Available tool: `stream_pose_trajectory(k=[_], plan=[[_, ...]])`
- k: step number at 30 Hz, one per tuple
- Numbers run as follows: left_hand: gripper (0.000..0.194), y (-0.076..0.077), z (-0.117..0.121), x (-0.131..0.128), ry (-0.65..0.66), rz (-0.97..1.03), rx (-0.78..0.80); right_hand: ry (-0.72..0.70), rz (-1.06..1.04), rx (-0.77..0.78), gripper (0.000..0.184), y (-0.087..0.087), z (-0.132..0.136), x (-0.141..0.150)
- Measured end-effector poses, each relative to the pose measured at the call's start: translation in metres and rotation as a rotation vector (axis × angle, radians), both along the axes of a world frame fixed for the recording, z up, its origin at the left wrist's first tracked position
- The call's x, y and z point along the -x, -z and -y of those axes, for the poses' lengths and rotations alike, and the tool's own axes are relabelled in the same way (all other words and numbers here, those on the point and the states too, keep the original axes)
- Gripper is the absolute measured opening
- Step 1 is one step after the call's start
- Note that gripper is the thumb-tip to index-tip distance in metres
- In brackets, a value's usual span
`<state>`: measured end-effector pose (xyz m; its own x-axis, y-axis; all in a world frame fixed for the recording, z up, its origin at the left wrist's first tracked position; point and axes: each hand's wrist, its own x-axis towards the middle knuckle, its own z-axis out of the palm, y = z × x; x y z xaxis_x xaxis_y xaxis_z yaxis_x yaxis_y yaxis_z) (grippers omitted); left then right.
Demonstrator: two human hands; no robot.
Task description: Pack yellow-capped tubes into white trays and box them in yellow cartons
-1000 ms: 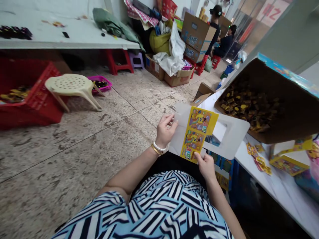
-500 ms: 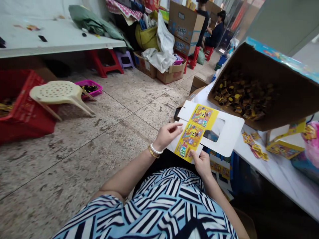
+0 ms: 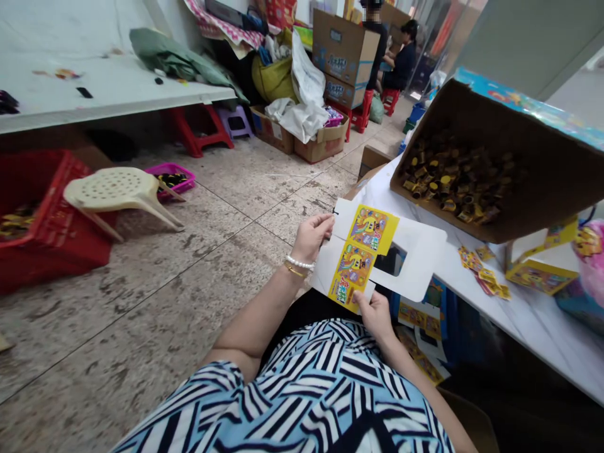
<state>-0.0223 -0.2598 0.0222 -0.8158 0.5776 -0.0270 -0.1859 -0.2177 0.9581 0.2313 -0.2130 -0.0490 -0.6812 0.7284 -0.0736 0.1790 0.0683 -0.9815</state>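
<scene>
cardboard sheet (image 3: 349, 246) is spanning both hands, left (image 3: 309, 240) and right (image 3: 376, 313) fingers pinching its edges; uneven pulling could be creasing it.

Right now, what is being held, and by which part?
A printed cardboard sheet: right hand grips its near edge, thumb on top; left hand touches its left edge, grip unclear.

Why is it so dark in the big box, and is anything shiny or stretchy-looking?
Head view: the walls of the big box probably block the light, so the yellow pieces fade into shadow; head view: its blue side has pale glare; head view: the red crate looks stretched and soft, the card clearer.
</scene>
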Motion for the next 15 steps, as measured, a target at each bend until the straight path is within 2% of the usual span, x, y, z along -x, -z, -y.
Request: stream_pose_trajectory(k=[4, 7, 10, 13, 15], plan=[[0.060, 0.006, -0.003, 0.006, -0.058, -0.087, 0.046, -0.003, -0.003, -0.010, 0.040, 0.000, 0.004, 0.000], [0.050, 0.006, 0.004, 0.002, -0.050, -0.194, 0.088, 0.013, -0.001, -0.022, 0.041, 0.000, 0.003, -0.001], [0.042, -0.002, 0.013, -0.010, -0.101, -0.341, 0.116, 0.033, 0.005, -0.026, 0.043, 0.003, 0.002, 0.000], [0.048, -0.012, 0.021, -0.023, -0.177, -0.474, 0.128, 0.049, 0.004, -0.015, 0.044, 0.007, 0.001, 0.001], [0.046, -0.017, 0.022, -0.030, -0.139, -0.522, 0.142, 0.053, 0.001, 0.006, 0.045, 0.009, 0.000, 0.001]])
